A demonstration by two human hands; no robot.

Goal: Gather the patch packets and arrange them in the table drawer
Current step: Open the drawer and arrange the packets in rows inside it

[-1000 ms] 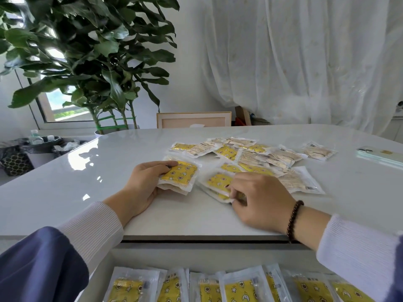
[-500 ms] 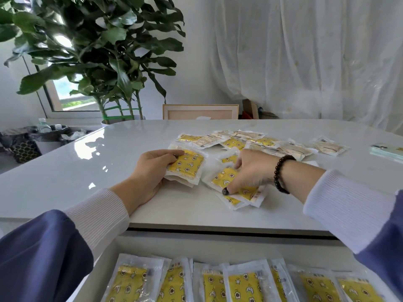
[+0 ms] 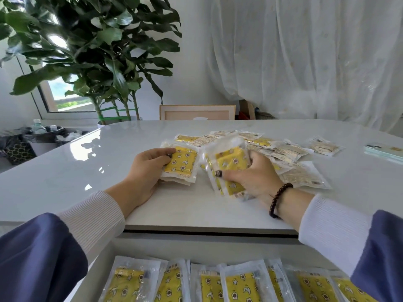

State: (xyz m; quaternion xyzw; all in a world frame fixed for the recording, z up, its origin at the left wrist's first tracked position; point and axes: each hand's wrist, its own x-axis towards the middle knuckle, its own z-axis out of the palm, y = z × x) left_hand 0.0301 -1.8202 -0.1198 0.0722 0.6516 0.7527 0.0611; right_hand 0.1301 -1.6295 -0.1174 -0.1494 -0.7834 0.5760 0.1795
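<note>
My right hand lifts a blurred bunch of yellow patch packets off the bench, thumb on top and fingers curled behind. My left hand, palm down, grips a small stack lying flat just left of them. More packets lie scattered farther right. The near drawer holds a row of packets, cut off by the frame's edge.

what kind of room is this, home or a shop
Most likely a room in a home. A tall potted plant stands by a window, sheer white curtains hang behind the glossy white table, and a phone lies on it.
</note>
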